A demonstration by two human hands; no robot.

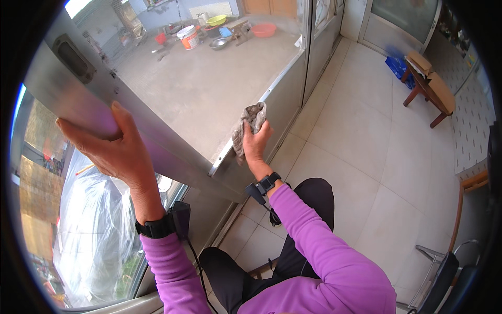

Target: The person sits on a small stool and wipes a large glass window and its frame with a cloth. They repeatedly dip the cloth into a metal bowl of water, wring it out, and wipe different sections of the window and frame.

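My left hand [121, 153] grips the edge of an upright metal door frame [157, 153], thumb on one side and fingers around the other. Above it, a recessed oval handle [73, 59] is set in the same frame. In my right hand [257, 143] is a crumpled grey-brown cloth [251, 121]. The cloth lies against the metal sill strip [224, 155] below the glass pane [211, 102], over the lower metal panel [284, 84].
Through the glass, a courtyard holds a white bucket [188, 37], a red basin [263, 30] and a metal bowl [218, 44]. Inside, a wooden bench [425, 84] with cardboard stands beside a blue bag [396, 66]. A black chair [447, 278] is at lower right. Clear plastic sheeting [94, 227] shows at left.
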